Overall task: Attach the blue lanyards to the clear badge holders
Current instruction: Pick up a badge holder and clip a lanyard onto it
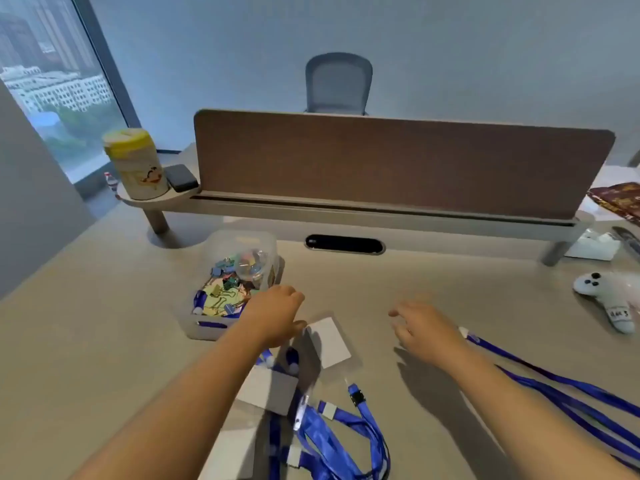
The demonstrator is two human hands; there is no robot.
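Beside the empty, relaxed left hand (277, 315), a clear bin (239, 289) holds coloured binder clips (221, 299).

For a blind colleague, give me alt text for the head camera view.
Left hand touches a clear badge holder on a desk; right hand hovers open. Blue lanyards lie near, beside a clip bin.

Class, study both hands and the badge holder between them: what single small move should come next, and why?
Probably the left hand should pick up the clear badge holder whose edge it touches. The holder lies flat on the desk with no lanyard attached. The right hand hovers open and empty, so it could then fetch the blue lanyard just beside it.
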